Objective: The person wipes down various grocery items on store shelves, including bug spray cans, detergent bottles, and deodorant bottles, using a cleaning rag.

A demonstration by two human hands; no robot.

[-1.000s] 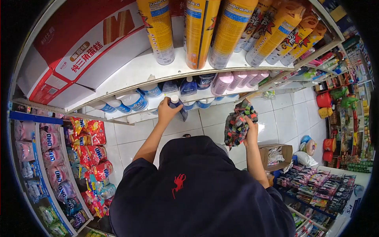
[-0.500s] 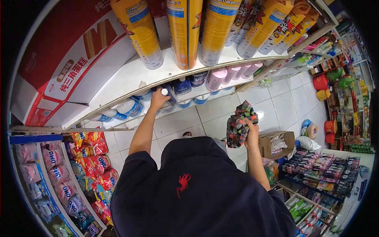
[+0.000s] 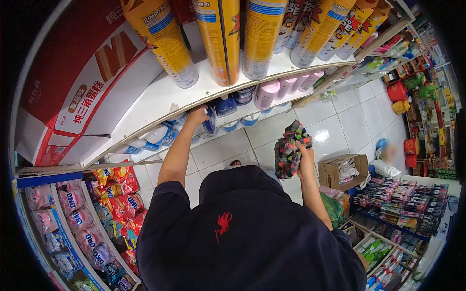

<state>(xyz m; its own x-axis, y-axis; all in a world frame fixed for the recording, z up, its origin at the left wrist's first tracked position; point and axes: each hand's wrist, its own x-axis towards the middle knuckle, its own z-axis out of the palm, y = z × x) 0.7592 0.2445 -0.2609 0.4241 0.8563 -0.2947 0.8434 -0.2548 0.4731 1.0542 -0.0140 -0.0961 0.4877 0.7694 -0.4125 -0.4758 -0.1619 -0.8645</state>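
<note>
My left hand (image 3: pixel 198 116) reaches to the lower shelf, its fingers wrapped round a dark blue bottle (image 3: pixel 210 123) among other bottles. The upper shelf's edge hides part of the fingers and the bottle's top. Beside it stands another dark blue bottle (image 3: pixel 226 106), apart from my hand. Out over the floor, my right hand (image 3: pixel 305 164) grips a crumpled dark cloth (image 3: pixel 290 151) with red and green patches. The thumb lies on the near side of the cloth.
Tall yellow spray cans (image 3: pixel 264 39) and a red-and-white carton (image 3: pixel 82 104) stand on the upper shelf (image 3: pixel 131 123). Pink bottles (image 3: pixel 267 94) line the lower shelf. An open cardboard box (image 3: pixel 335 173) sits on the tiled floor; red detergent packs (image 3: pixel 127 207) are at left.
My left hand has moved slightly up and inward under the shelf edge with the blue bottle, whose white cap no longer shows. My right hand and the cloth have shifted a little left.
</note>
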